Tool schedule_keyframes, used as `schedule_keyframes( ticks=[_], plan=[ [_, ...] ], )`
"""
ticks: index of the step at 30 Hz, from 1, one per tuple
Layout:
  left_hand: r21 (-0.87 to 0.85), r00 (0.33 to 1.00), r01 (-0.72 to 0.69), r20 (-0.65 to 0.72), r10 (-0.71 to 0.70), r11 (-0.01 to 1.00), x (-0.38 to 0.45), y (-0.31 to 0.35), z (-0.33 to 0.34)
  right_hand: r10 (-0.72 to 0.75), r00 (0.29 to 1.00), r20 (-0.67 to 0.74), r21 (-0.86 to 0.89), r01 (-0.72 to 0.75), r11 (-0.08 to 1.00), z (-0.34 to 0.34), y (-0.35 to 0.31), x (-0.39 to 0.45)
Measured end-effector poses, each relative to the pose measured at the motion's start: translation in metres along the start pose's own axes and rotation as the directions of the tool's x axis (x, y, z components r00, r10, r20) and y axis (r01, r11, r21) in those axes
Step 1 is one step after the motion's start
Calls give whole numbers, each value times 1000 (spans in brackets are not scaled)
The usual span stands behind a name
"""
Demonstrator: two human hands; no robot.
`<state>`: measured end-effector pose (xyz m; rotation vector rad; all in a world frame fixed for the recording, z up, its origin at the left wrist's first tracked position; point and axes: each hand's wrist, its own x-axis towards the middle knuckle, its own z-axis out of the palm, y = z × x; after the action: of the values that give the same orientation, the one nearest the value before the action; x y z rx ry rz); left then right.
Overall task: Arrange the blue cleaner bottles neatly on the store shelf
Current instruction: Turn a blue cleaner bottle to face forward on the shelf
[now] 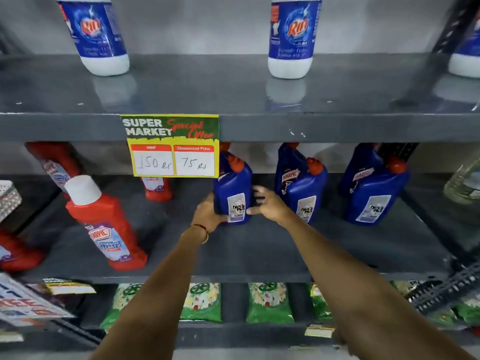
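Observation:
A blue cleaner bottle (232, 188) with a red cap stands upright on the grey middle shelf (259, 245), its back label facing me. My left hand (207, 213) grips its lower left side, thumb at the front. My right hand (267, 203) presses against its right side with fingers spread. To the right stand two more groups of blue bottles, one in the middle (306, 193) and one further right (374, 201), each with another blue bottle behind it. A further red cap shows behind the held bottle.
Red cleaner bottles (106, 224) stand on the left of the same shelf. A yellow price sign (172, 145) hangs from the shelf edge above. White and blue bottles (292, 37) are on the top shelf, green packets (268, 302) below, a clear bottle (465, 183) at far right.

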<state>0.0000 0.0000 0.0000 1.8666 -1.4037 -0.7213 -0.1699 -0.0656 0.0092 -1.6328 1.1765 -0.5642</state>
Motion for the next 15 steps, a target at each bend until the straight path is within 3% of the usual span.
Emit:
schedule_keyframes(
  ticks=[7, 15],
  plan=[
    [-95, 994, 101, 50, -97, 990, 26, -6, 8, -41, 999, 35, 39, 39, 998, 5, 2, 16],
    [-184, 998, 10, -56, -21, 983, 12, -18, 9, -56, 995, 83, 128, 45, 991, 3, -1, 17]
  ],
)
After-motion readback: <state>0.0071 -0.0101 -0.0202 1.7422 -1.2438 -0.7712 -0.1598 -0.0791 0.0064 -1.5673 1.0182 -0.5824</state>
